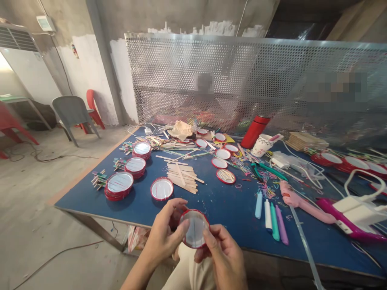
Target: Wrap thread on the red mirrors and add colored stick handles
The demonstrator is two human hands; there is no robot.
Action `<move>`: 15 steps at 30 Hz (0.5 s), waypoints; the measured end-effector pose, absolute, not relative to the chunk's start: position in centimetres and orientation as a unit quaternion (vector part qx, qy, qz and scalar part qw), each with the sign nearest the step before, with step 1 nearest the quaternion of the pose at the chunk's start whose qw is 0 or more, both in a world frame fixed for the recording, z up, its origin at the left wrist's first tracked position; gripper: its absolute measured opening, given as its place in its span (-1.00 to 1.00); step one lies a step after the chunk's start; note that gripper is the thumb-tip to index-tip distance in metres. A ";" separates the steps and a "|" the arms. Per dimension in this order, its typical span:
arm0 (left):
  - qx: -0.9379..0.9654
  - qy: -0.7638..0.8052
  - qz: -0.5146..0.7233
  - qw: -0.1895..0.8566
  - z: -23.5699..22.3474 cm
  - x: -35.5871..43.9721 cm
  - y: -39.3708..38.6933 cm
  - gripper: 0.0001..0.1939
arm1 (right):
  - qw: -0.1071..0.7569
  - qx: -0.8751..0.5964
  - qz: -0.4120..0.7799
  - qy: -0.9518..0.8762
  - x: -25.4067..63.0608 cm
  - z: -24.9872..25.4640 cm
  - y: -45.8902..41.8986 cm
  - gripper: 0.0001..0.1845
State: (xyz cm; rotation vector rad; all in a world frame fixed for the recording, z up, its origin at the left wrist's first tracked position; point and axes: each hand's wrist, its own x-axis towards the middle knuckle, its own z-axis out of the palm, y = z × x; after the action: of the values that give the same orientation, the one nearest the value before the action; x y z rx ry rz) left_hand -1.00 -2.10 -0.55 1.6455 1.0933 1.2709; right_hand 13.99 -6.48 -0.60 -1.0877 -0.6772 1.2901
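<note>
Both hands hold a round red-rimmed disc (pixel 195 228) with a translucent white face and thin lines across it. My left hand (pixel 165 233) grips its left edge, with the thumb on the face. My right hand (pixel 222 251) pinches its lower right edge. Just ahead on the blue worktable (pixel 217 213) lies a similar disc (pixel 162 188), with a pile of flat wooden craft sticks (pixel 181 177) beyond it. Several finished-looking discs with stick bundles (pixel 119 185) stand stacked at the table's left side.
Coloured rubber bands, pliers (pixel 267 171), several marker-like sticks (pixel 269 215) and pink glue guns (pixel 302 207) lie to the right. A red flask (pixel 254 131) and a paper cup (pixel 261 145) stand by a perforated metal screen (pixel 205 68). The table's front edge runs below my hands.
</note>
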 end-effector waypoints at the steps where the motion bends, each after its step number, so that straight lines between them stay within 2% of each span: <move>1: 0.649 0.435 0.503 0.370 -0.5 -1.0 -2.1 -0.69 | 0.608 -0.474 0.561 -0.302 13.9 -0.6 -6.5 -0.51; 8: 0.680 0.466 0.498 0.267 0.4 0.1 -2.3 -0.90 | 0.580 -0.465 0.588 -0.319 14.0 -0.7 -6.6 -0.50; 15: 0.637 0.524 0.513 0.237 -0.9 1.0 -2.4 -0.92 | 0.588 -0.487 0.560 -0.321 13.6 -0.6 -6.7 -0.50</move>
State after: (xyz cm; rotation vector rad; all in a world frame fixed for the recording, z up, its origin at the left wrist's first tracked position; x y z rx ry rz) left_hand 0.98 -2.38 -0.86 1.7471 1.4378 1.4052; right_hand 13.61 -6.69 -0.56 -1.1358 -0.7488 1.3050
